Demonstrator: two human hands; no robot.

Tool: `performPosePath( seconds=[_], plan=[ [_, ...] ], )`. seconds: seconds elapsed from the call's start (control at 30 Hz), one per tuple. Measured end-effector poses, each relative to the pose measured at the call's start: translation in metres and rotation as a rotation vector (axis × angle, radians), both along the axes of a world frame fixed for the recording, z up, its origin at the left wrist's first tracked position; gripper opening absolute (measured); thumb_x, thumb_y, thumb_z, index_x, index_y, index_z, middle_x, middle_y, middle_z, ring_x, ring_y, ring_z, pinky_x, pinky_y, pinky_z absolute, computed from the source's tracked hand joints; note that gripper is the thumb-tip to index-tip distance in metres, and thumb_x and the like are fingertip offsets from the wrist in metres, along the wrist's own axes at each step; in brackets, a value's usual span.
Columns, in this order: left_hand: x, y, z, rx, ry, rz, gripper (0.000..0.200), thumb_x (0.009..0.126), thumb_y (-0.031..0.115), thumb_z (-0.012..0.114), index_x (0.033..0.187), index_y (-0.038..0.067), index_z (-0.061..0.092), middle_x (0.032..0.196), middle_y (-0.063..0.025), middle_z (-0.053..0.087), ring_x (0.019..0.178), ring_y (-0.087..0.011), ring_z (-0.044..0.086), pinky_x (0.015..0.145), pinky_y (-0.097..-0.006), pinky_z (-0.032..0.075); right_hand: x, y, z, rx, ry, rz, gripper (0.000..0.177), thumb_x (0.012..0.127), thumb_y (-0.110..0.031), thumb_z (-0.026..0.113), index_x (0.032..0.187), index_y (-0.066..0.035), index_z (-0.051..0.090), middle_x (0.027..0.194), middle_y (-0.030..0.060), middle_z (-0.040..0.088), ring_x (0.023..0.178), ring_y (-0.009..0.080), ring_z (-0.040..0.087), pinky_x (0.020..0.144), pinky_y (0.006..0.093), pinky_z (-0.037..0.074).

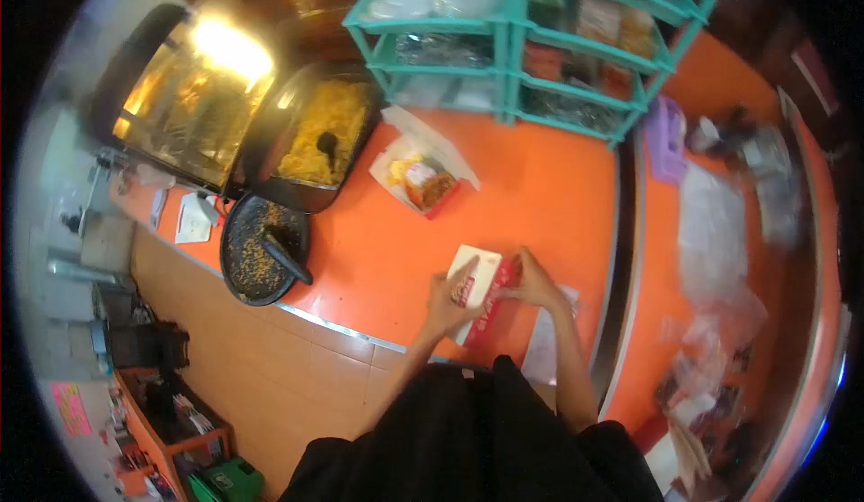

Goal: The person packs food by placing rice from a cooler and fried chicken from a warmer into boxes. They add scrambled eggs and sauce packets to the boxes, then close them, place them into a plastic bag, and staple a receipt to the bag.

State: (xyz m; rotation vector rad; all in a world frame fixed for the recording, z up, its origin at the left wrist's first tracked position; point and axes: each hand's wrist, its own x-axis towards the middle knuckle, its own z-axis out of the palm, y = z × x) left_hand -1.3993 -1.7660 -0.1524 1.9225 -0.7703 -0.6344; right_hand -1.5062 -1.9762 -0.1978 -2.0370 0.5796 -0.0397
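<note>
A white and red cardboard food box (pixel 484 266) is between my two hands at the front of the orange counter, its lid down. My left hand (pixel 447 304) grips its left side, with fingers over the pale top. Against the red right side, my right hand (pixel 536 283) presses with bent fingers. Farther back stands an open food box (pixel 438 203) holding yellow and brown food and a white portion, its lid raised behind. A white paper sheet (pixel 540 345) lies partly under my right forearm.
Left on the counter are a black stone mortar (pixel 238 273) with a pestle (pixel 286 255), a tray of yellow food (pixel 317 133) with a dark spoon, and a lit glass display case (pixel 193 106). Teal shelves (pixel 513 61) stand behind. Plastic bags (pixel 711 223) lie right, past a gap.
</note>
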Motion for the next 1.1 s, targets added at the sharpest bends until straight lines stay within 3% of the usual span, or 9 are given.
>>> performPosePath(
  seconds=[0.13,0.33,0.5,0.6,0.77,0.87,0.93,0.97,1.1],
  plan=[
    [-0.012,0.011,0.028,0.347,-0.317,0.066,0.089,0.053,0.025,0.079,0.135,0.046,0.051,0.137,-0.0246,0.034,0.125,-0.0445,0.036,0.101,-0.0580,0.028,0.098,-0.040,0.090,-0.156,-0.187,-0.015,0.079,0.076,-0.040,0.081,0.129,0.000,0.041,0.131,0.0251,0.049,0.119,0.0366,0.053,0.098,0.0436,0.046],
    [0.013,0.008,0.034,0.363,-0.430,0.141,0.080,0.061,0.039,0.084,0.132,0.021,0.054,0.148,-0.0204,0.029,0.141,-0.0411,0.023,0.106,-0.0561,0.023,0.219,-0.004,0.105,-0.447,-0.150,-0.027,0.063,0.085,-0.016,0.060,0.142,-0.012,0.036,0.088,0.0250,0.066,0.082,0.0419,0.066,0.072,0.0508,0.053],
    [0.067,-0.019,0.035,-0.245,-0.296,0.381,0.041,0.079,0.020,0.077,0.115,0.007,0.062,0.123,-0.0159,0.058,0.117,-0.0303,0.055,0.095,-0.0419,0.042,0.167,0.052,0.169,-0.209,0.061,0.210,0.067,0.081,-0.016,0.065,0.142,-0.015,0.037,0.087,0.0237,0.068,0.078,0.0427,0.066,0.069,0.0496,0.054],
    [0.091,0.010,0.015,-0.338,-0.325,0.539,0.017,0.083,0.000,0.068,0.100,0.000,0.067,0.086,-0.0127,0.070,0.080,-0.0214,0.067,0.072,-0.0303,0.052,0.160,0.046,0.135,0.047,-0.355,0.361,0.076,0.075,-0.022,0.077,0.140,-0.013,0.039,0.099,0.0227,0.068,0.087,0.0426,0.065,0.074,0.0497,0.053],
    [0.149,0.035,-0.033,-0.345,-0.071,0.751,0.019,0.076,0.002,0.073,0.094,0.000,0.066,0.083,-0.0114,0.069,0.077,-0.0200,0.065,0.072,-0.0318,0.051,0.184,0.017,0.080,-0.406,-0.018,-0.146,0.091,0.063,-0.042,0.087,0.133,-0.003,0.045,0.119,0.0224,0.062,0.108,0.0379,0.060,0.089,0.0473,0.049],
    [0.161,0.012,-0.025,-0.248,-0.279,1.046,0.020,0.074,0.010,0.078,0.086,0.001,0.065,0.085,-0.0119,0.066,0.082,-0.0237,0.063,0.074,-0.0371,0.051,0.186,0.031,0.012,-0.699,-0.193,-0.372,0.084,0.069,-0.050,0.081,0.124,0.004,0.049,0.118,0.0271,0.059,0.112,0.0417,0.055,0.096,0.0482,0.044],
    [0.157,0.003,-0.020,0.178,-0.940,1.114,0.019,0.080,0.017,0.072,0.088,0.002,0.064,0.085,-0.0130,0.062,0.081,-0.0298,0.061,0.071,-0.0427,0.049,0.187,0.033,-0.026,-0.559,-0.157,-0.414,0.083,0.077,-0.056,0.073,0.124,0.008,0.051,0.119,0.0303,0.057,0.113,0.0453,0.052,0.098,0.0506,0.042],
    [0.159,-0.003,-0.044,0.683,-0.761,0.783,0.023,0.084,0.024,0.062,0.093,0.002,0.063,0.086,-0.0150,0.062,0.081,-0.0338,0.060,0.071,-0.0449,0.047,0.188,0.036,-0.034,-0.528,-0.115,-0.408,0.076,0.082,-0.054,0.069,0.120,0.010,0.054,0.120,0.0305,0.057,0.115,0.0444,0.051,0.098,0.0508,0.043],
    [0.136,-0.019,-0.039,0.454,-0.480,0.709,0.051,0.095,0.048,0.051,0.085,0.000,0.065,0.087,-0.0208,0.064,0.084,-0.0357,0.064,0.074,-0.0496,0.049,0.186,0.034,-0.020,-0.564,0.182,-0.367,0.070,0.096,-0.058,0.044,0.083,0.007,0.068,0.092,0.0286,0.067,0.083,0.0428,0.066,0.070,0.0503,0.053]
  ],
)
